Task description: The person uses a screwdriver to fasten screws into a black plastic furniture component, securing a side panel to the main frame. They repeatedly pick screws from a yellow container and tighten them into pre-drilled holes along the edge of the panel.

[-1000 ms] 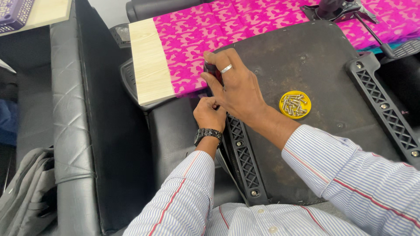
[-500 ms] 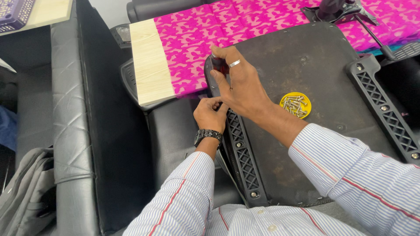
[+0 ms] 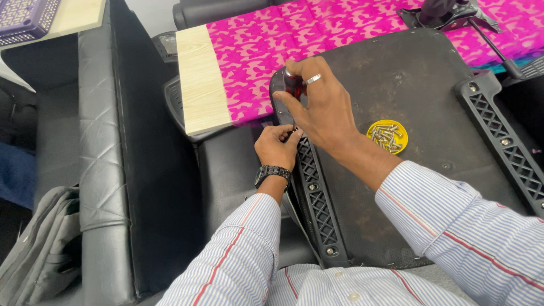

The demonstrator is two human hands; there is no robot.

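An upturned black chair seat [image 3: 408, 96] lies in front of me with a black lattice bracket [image 3: 316, 195] screwed along its left edge. My right hand [image 3: 320, 105], wearing a ring, is closed around a dark red screwdriver handle [image 3: 293, 84] held upright over the bracket's top end. My left hand [image 3: 277, 146], with a black wristwatch, pinches at the screwdriver's tip by the bracket. What sits under the tip is hidden by my fingers. A yellow dish of several screws [image 3: 387, 136] rests on the seat, just right of my right wrist.
A second lattice bracket [image 3: 501, 141] runs along the seat's right edge. A pink patterned cloth [image 3: 255, 51] covers a light wooden board [image 3: 198, 79] behind. Black padded chair parts [image 3: 102, 141] stand at the left, a grey garment [image 3: 39, 249] at lower left, a purple basket [image 3: 25, 17] at top left.
My right hand has shifted slightly on the screwdriver handle, fingers regripping it. My left hand stays at the tip. The seat and screw dish have not moved.
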